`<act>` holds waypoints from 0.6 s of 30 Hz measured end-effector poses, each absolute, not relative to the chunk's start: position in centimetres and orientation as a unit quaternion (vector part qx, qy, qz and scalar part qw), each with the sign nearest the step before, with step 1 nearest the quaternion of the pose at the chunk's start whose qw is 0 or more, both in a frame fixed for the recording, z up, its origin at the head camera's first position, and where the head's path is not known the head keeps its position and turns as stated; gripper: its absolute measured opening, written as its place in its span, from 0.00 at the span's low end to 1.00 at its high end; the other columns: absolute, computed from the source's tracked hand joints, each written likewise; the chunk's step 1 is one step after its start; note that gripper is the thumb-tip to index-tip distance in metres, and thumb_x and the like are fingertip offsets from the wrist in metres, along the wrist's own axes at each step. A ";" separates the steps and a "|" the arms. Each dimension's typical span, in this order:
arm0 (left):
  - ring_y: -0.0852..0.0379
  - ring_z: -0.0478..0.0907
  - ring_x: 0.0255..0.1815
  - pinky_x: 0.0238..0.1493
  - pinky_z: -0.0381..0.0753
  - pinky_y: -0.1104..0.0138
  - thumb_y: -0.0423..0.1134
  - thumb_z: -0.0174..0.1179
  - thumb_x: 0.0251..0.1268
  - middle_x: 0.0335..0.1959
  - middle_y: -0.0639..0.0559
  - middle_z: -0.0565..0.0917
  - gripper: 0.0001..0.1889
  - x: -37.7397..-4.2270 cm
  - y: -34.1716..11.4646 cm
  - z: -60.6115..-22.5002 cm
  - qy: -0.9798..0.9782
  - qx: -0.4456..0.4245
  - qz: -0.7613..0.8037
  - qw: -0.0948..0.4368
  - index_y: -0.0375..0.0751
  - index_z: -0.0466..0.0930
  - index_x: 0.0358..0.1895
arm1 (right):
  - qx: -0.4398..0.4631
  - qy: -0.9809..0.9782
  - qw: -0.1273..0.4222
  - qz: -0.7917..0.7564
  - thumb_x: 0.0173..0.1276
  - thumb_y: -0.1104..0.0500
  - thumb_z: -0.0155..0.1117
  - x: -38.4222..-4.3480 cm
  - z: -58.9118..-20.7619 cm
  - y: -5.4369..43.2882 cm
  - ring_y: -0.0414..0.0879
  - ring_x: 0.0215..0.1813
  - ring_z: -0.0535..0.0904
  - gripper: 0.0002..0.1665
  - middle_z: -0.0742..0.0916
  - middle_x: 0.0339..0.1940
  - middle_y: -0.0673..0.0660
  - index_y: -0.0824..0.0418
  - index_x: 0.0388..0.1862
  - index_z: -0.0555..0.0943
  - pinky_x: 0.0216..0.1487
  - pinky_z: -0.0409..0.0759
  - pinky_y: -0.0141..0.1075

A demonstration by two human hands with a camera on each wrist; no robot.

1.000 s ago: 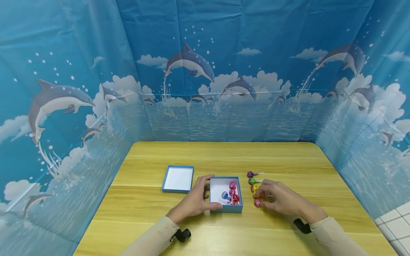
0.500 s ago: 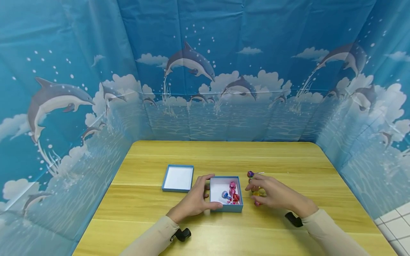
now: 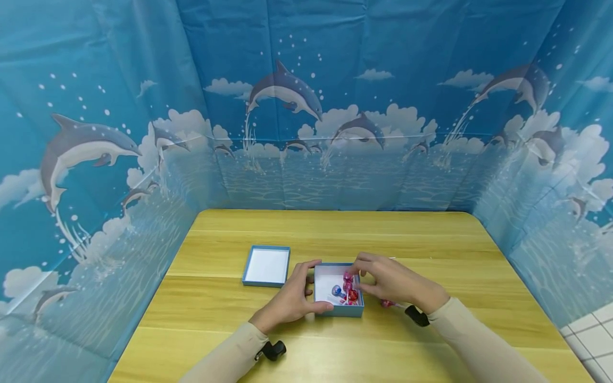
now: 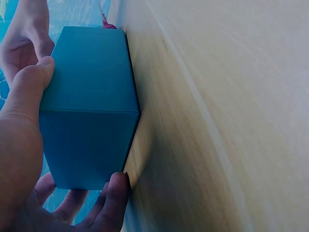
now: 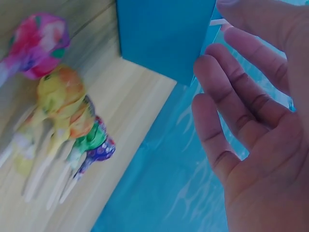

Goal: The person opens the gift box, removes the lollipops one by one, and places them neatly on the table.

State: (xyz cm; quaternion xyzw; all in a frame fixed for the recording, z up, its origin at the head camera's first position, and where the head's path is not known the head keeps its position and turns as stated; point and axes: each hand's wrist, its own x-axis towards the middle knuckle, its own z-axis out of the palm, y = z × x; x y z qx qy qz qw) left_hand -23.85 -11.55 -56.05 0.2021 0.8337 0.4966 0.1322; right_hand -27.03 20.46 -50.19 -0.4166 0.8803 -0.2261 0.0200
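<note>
My left hand [image 3: 292, 298] grips the left side of an open blue box [image 3: 341, 311], thumb along the near wall and fingers around the left side. Inside lie pink lollipops [image 3: 348, 277], a blue lollipop [image 3: 337, 290] and a red lollipop [image 3: 353, 295]. Over the box's right edge reaches my right hand [image 3: 395, 279], its fingertips close to the pink ones. The right wrist view shows its fingers [image 5: 227, 92] loosely extended beside the box wall; no held object shows. To the right of the box, a pink lollipop [image 5: 41, 43], yellow lollipop [image 5: 60, 92], green lollipop [image 5: 91, 137] and purple lollipop [image 5: 104, 150] lie in a row.
A blue-rimmed lid [image 3: 266, 266], white inside, lies on the wooden table [image 3: 230, 330] left of the box. Dolphin-print curtains [image 3: 306, 175] surround the table's back and sides. White floor tiles [image 3: 594, 338] show at the lower right.
My right hand has moved left from over the row of lollipops to the box's right edge. The left hand, the box and the lollipops inside it stay put.
</note>
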 end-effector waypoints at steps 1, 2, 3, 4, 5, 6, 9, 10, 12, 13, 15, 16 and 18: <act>0.49 0.77 0.71 0.68 0.88 0.62 0.52 0.85 0.72 0.84 0.40 0.68 0.59 -23.9 -11.6 -56.0 0.834 0.202 0.496 0.132 0.49 0.54 0.97 | -0.420 0.881 0.015 -0.218 0.83 0.60 0.79 -27.1 -50.2 20.2 0.41 0.47 0.88 0.15 0.91 0.58 0.54 0.55 0.65 0.93 0.49 0.91 0.36; 0.49 0.77 0.71 0.68 0.88 0.63 0.52 0.85 0.72 0.84 0.40 0.68 0.59 -23.9 -11.5 -56.0 0.834 0.203 0.496 0.132 0.49 0.54 0.97 | -0.423 0.881 0.010 -0.212 0.82 0.60 0.80 -27.2 -50.1 20.0 0.43 0.49 0.90 0.16 0.92 0.58 0.54 0.56 0.64 0.93 0.50 0.92 0.37; 0.49 0.77 0.71 0.68 0.88 0.63 0.52 0.85 0.73 0.84 0.40 0.68 0.59 -23.9 -11.5 -56.0 0.834 0.203 0.496 0.132 0.49 0.53 0.97 | -0.425 0.881 0.008 -0.207 0.82 0.60 0.80 -27.3 -50.1 19.8 0.44 0.50 0.91 0.16 0.92 0.58 0.54 0.56 0.65 0.93 0.51 0.92 0.38; 0.49 0.78 0.71 0.68 0.88 0.64 0.52 0.85 0.73 0.84 0.40 0.68 0.59 -23.9 -11.5 -56.1 0.834 0.203 0.496 0.133 0.49 0.53 0.97 | -0.427 0.881 0.006 -0.203 0.81 0.60 0.81 -27.3 -50.1 19.6 0.45 0.51 0.91 0.16 0.92 0.57 0.53 0.56 0.65 0.93 0.52 0.93 0.39; 0.49 0.78 0.71 0.67 0.88 0.64 0.52 0.85 0.73 0.84 0.40 0.68 0.59 -23.9 -11.5 -56.1 0.834 0.203 0.495 0.133 0.49 0.53 0.97 | -0.428 0.881 0.004 -0.199 0.81 0.60 0.81 -27.4 -50.1 19.4 0.46 0.52 0.92 0.16 0.92 0.57 0.53 0.57 0.64 0.93 0.53 0.94 0.39; 0.49 0.78 0.71 0.66 0.88 0.64 0.52 0.85 0.73 0.84 0.40 0.68 0.59 -23.9 -11.6 -56.2 0.835 0.202 0.495 0.133 0.49 0.53 0.97 | -0.429 0.882 0.003 -0.196 0.81 0.60 0.81 -27.4 -50.1 19.2 0.47 0.52 0.92 0.16 0.92 0.57 0.53 0.57 0.64 0.93 0.54 0.94 0.40; 0.49 0.78 0.70 0.65 0.88 0.65 0.52 0.85 0.73 0.84 0.40 0.68 0.59 -24.0 -11.6 -56.3 0.834 0.202 0.496 0.133 0.50 0.53 0.97 | -0.431 0.882 -0.005 -0.190 0.80 0.60 0.82 -27.6 -50.2 18.8 0.48 0.52 0.93 0.16 0.93 0.55 0.53 0.57 0.63 0.94 0.54 0.94 0.40; 0.48 0.78 0.70 0.64 0.88 0.65 0.52 0.85 0.73 0.84 0.40 0.68 0.59 -24.0 -11.6 -56.3 0.833 0.202 0.497 0.134 0.50 0.53 0.97 | -0.432 0.882 -0.008 -0.188 0.80 0.60 0.82 -27.7 -50.3 18.6 0.47 0.52 0.93 0.15 0.93 0.55 0.53 0.57 0.62 0.94 0.54 0.94 0.40; 0.48 0.78 0.71 0.64 0.88 0.65 0.52 0.85 0.73 0.84 0.40 0.68 0.59 -23.9 -11.6 -56.3 0.832 0.203 0.499 0.133 0.49 0.53 0.96 | -0.435 0.881 -0.013 -0.185 0.80 0.59 0.83 -27.8 -50.4 18.4 0.47 0.51 0.93 0.14 0.93 0.54 0.53 0.58 0.60 0.95 0.53 0.94 0.40; 0.48 0.78 0.71 0.64 0.88 0.65 0.51 0.85 0.73 0.84 0.40 0.67 0.59 -23.9 -11.6 -56.3 0.831 0.204 0.501 0.133 0.49 0.53 0.96 | -0.437 0.881 -0.016 -0.184 0.79 0.59 0.83 -27.9 -50.5 18.2 0.47 0.50 0.93 0.13 0.93 0.53 0.53 0.58 0.59 0.95 0.53 0.94 0.40; 0.48 0.79 0.71 0.64 0.88 0.65 0.51 0.85 0.73 0.84 0.40 0.68 0.59 -23.9 -11.6 -56.3 0.831 0.205 0.500 0.132 0.49 0.53 0.96 | -0.438 0.880 -0.019 -0.182 0.78 0.60 0.84 -28.0 -50.6 18.0 0.46 0.49 0.92 0.12 0.93 0.52 0.53 0.58 0.57 0.95 0.51 0.94 0.39; 0.48 0.79 0.72 0.65 0.88 0.65 0.51 0.85 0.73 0.84 0.40 0.68 0.59 -23.9 -11.6 -56.3 0.831 0.205 0.500 0.131 0.49 0.53 0.96 | -0.438 0.880 -0.019 -0.180 0.78 0.59 0.84 -28.1 -50.7 17.9 0.46 0.48 0.92 0.11 0.93 0.51 0.52 0.58 0.56 0.95 0.50 0.94 0.39; 0.49 0.79 0.72 0.65 0.88 0.65 0.51 0.85 0.73 0.84 0.41 0.68 0.59 -23.9 -11.5 -56.2 0.832 0.205 0.499 0.130 0.49 0.53 0.96 | -0.437 0.882 -0.019 -0.177 0.78 0.60 0.84 -28.2 -50.8 17.8 0.44 0.46 0.91 0.08 0.93 0.48 0.51 0.57 0.52 0.95 0.49 0.93 0.38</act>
